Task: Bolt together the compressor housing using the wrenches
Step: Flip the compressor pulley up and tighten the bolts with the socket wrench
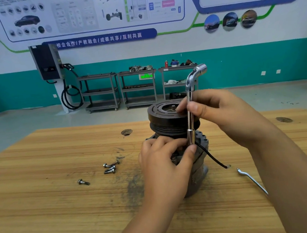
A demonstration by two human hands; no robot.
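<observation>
Head view: wrench (190, 120) upright, bent end topmost.

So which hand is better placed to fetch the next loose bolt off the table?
Left. The loose bolts lie on the table left of the compressor, nearest the left hand; the right hand holds the L-shaped wrench upright and would have to cross over.

The left hand (164, 160) covers the front of the grey metal compressor housing (200, 177) and the lower socket end of the chrome L-shaped wrench (190, 113), so whatever that end sits on is unseen. The flat silver wrench (251, 179) on the wooden worktop (63, 198) passes behind the right forearm (292, 160), its near end hidden. The parts (141, 67) on the grey shelf carts (137, 88) are too small to tell.
</observation>
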